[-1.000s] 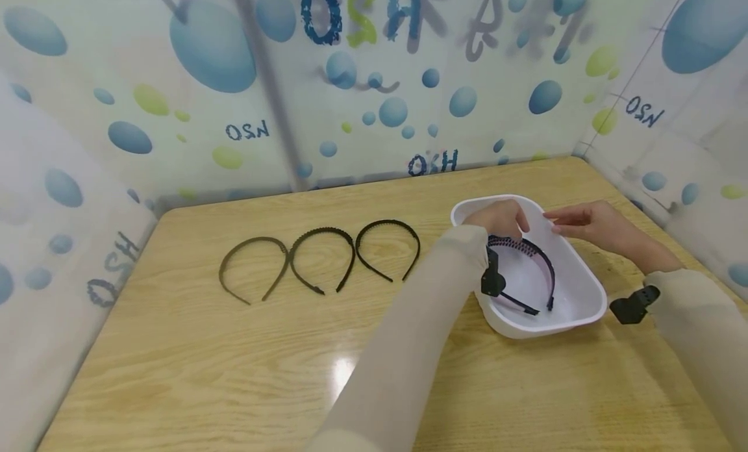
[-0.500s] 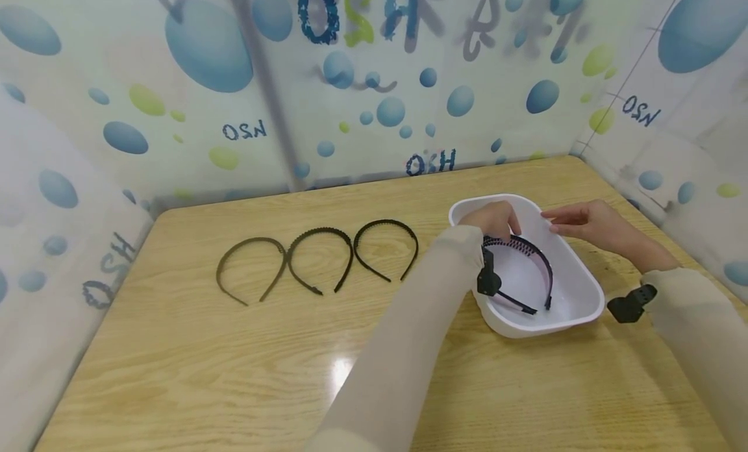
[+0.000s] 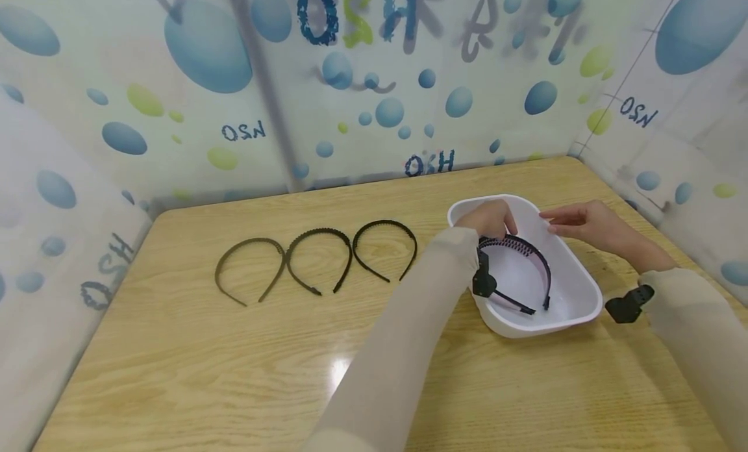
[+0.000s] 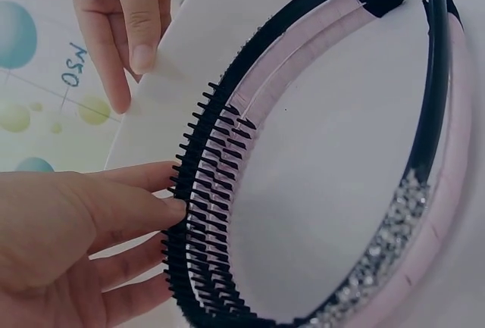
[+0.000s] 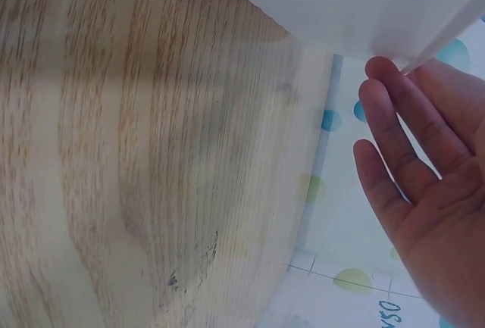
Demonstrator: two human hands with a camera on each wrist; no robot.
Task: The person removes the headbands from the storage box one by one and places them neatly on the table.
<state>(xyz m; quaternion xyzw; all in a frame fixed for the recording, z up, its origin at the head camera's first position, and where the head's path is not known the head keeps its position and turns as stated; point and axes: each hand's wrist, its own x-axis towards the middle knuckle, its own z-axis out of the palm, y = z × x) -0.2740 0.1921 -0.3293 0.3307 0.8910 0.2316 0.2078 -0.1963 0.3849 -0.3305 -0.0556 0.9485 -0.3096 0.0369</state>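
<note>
At the right of the table stands a white plastic basin (image 3: 569, 276). Inside it lie headbands one against another: a black toothed headband (image 4: 261, 44) with silver glitter on one side, and pink banding (image 4: 447, 199) right beneath it. My left hand (image 3: 487, 218) reaches into the basin. In the left wrist view its thumb and fingers pinch the black headband at the toothed part, the fingertips partly hidden behind it. My right hand (image 3: 596, 228) is at the basin's right rim, holding it between thumb and fingertips; the right wrist view shows the fingers against the outer wall.
Three dark headbands lie in a row on the wooden table (image 3: 234, 367): a left one (image 3: 222, 263), a middle one (image 3: 350, 260) and a right one (image 3: 415, 244). A patterned wall covering (image 3: 362, 114) borders the table at the back and both sides.
The whole head view has shifted slightly to the left. Both hands keep their places on the headband and the basin rim, with little visible movement.
</note>
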